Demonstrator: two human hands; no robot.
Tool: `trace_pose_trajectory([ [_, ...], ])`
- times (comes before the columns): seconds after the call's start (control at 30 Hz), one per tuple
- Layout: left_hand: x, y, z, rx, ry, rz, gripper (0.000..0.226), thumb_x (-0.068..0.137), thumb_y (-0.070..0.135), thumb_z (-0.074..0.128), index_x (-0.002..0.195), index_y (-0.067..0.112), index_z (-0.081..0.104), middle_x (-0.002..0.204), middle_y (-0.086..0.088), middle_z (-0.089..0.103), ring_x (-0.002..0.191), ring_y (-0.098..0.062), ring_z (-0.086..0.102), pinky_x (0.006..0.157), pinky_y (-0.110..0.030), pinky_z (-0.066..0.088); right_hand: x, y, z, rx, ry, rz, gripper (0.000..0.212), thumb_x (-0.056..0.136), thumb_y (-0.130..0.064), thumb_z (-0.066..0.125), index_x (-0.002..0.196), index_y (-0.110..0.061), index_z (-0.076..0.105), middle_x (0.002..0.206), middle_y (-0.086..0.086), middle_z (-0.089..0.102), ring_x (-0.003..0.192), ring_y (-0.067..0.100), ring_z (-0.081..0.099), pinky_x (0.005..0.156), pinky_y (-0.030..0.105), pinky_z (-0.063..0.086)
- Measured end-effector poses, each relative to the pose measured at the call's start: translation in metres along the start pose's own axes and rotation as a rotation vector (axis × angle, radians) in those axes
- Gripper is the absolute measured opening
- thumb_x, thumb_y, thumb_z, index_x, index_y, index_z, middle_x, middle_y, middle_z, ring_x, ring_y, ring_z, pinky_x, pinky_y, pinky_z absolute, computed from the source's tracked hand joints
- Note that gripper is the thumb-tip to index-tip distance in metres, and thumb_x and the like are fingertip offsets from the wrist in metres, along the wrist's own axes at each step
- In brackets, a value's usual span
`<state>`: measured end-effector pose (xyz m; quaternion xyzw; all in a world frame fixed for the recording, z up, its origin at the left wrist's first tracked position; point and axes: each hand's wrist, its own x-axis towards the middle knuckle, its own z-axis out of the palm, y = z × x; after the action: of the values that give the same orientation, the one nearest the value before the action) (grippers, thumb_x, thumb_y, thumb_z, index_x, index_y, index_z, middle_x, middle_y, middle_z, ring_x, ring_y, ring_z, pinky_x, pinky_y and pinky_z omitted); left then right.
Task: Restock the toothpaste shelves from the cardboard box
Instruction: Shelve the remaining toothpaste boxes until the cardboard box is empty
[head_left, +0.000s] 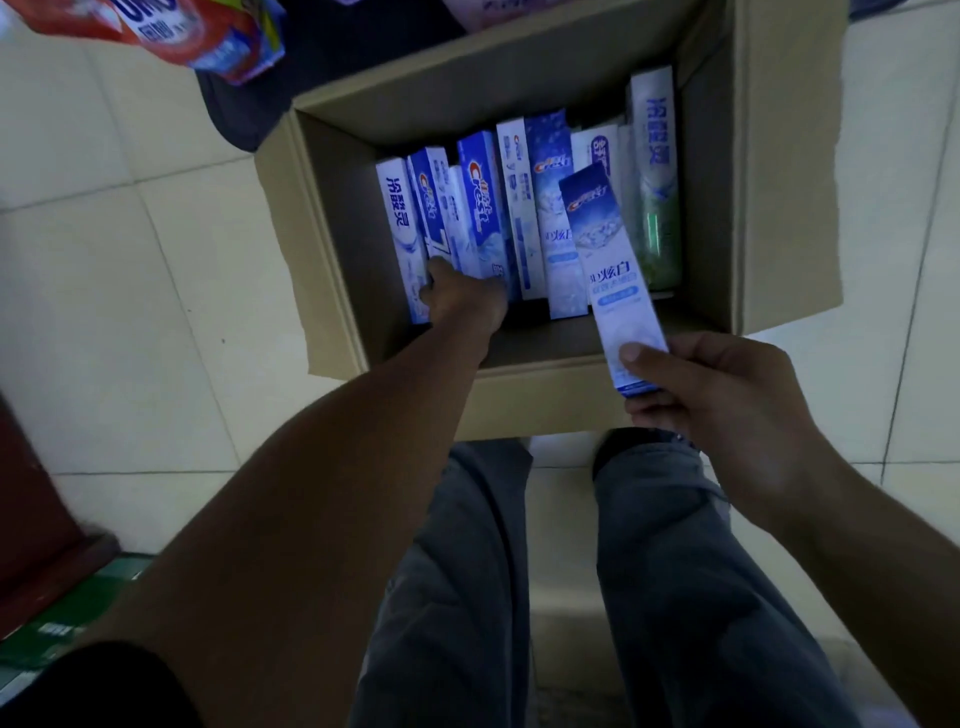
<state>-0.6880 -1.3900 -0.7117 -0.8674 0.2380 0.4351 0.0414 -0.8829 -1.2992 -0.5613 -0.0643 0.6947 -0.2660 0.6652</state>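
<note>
An open cardboard box (779, 208) stands on the tiled floor in front of my legs, holding several blue and white toothpaste cartons lying side by side. My left hand (462, 299) reaches down inside the box and its fingers grip the lower end of a blue Crest carton (480, 202) near the left of the row. My right hand (717, 395) holds a blue-and-white toothpaste carton (610, 270) by its near end, above the box's front edge, with the thumb pressed on top. A green-and-white carton (657, 182) lies at the far right of the row.
Red and blue packaged goods (171, 31) lie at the top left beside a dark mat. A dark red shelf unit (36, 519) stands at the left edge, with green packages (57, 623) below it. Pale floor tiles surround the box.
</note>
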Motion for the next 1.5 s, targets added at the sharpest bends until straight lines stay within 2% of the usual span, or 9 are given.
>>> trace_pose_trajectory([
  [0.2,0.011,0.003,0.007,-0.012,0.142,-0.035,0.070,0.090,0.034,0.070,0.147,0.018,0.032,0.146,-0.016,0.044,0.125,-0.038,0.053,0.098,-0.050,0.055,-0.001,0.004,0.004,-0.043,0.012,-0.007,0.010,0.083,-0.021,0.080,0.083,-0.011,0.077,0.072,0.008,0.075,0.064,0.018,0.069,0.063,0.030,0.060],
  [0.4,-0.013,0.010,-0.015,-0.175,-0.045,0.027,0.051,0.084,0.037,0.078,0.124,0.007,0.067,0.119,-0.012,0.071,0.103,-0.030,0.068,0.077,-0.028,0.052,-0.015,-0.017,0.001,-0.096,0.012,-0.017,0.009,0.083,-0.017,0.079,0.086,-0.009,0.076,0.070,0.009,0.073,0.059,0.016,0.064,0.058,0.026,0.058],
  [0.5,-0.065,0.012,-0.067,-0.333,-0.140,0.115,0.030,0.082,0.023,0.083,0.098,0.003,0.067,0.093,-0.015,0.071,0.087,-0.031,0.069,0.068,-0.036,0.054,-0.043,-0.047,0.008,-0.094,-0.019,-0.024,0.007,0.084,-0.013,0.076,0.084,-0.006,0.075,0.066,0.009,0.072,0.057,0.017,0.063,0.054,0.025,0.057],
  [0.6,-0.133,0.010,-0.139,-0.516,-0.353,0.125,0.024,0.083,0.012,0.080,0.106,0.009,0.074,0.103,-0.014,0.077,0.093,-0.035,0.074,0.083,-0.051,0.061,-0.084,-0.086,0.018,-0.109,-0.050,-0.042,0.004,0.082,-0.010,0.076,0.079,-0.008,0.075,0.064,0.011,0.070,0.059,0.024,0.066,0.053,0.029,0.058],
  [0.77,-0.238,0.010,-0.279,-0.728,-0.473,0.218,0.059,0.063,0.004,0.079,0.120,0.008,0.064,0.107,-0.012,0.075,0.090,-0.023,0.073,0.072,-0.037,0.057,-0.179,-0.175,0.043,-0.167,-0.177,-0.148,0.006,0.074,-0.012,0.080,0.077,-0.009,0.076,0.066,0.016,0.065,0.060,0.032,0.064,0.053,0.034,0.054],
  [0.87,-0.295,0.018,-0.362,-0.702,-0.567,0.390,0.044,0.066,-0.005,0.068,0.105,0.014,0.069,0.088,0.001,0.073,0.079,-0.013,0.069,0.063,-0.023,0.053,-0.241,-0.235,0.059,-0.204,-0.253,-0.247,0.003,0.078,-0.007,0.076,0.080,-0.006,0.076,0.066,0.015,0.062,0.057,0.029,0.056,0.051,0.033,0.047],
  [1.0,-0.358,0.033,-0.457,-0.685,-0.377,0.517,0.043,0.054,0.005,0.062,0.096,-0.002,0.062,0.075,-0.004,0.059,0.071,-0.018,0.054,0.059,-0.027,0.038,-0.322,-0.304,0.087,-0.211,-0.343,-0.371,0.013,0.069,-0.009,0.079,0.080,-0.003,0.076,0.066,0.015,0.061,0.051,0.026,0.052,0.048,0.030,0.043],
  [1.2,-0.426,0.069,-0.577,-0.812,-0.165,0.766,0.018,0.061,0.013,0.077,0.067,0.030,0.074,0.060,0.013,0.063,0.053,-0.004,0.059,0.050,-0.013,0.044,-0.413,-0.374,0.126,-0.290,-0.396,-0.525,0.037,0.054,-0.026,0.084,0.079,-0.001,0.075,0.066,0.019,0.059,0.045,0.023,0.052,0.041,0.026,0.040],
  [1.5,-0.460,0.079,-0.672,-0.879,-0.213,0.945,0.058,0.053,0.023,0.081,0.109,0.018,0.069,0.066,0.006,0.061,0.058,-0.013,0.057,0.057,-0.029,0.046,-0.495,-0.438,0.177,-0.413,-0.432,-0.793,0.028,0.062,-0.026,0.083,0.081,-0.007,0.078,0.065,0.008,0.062,0.047,0.018,0.052,0.046,0.026,0.040],
])
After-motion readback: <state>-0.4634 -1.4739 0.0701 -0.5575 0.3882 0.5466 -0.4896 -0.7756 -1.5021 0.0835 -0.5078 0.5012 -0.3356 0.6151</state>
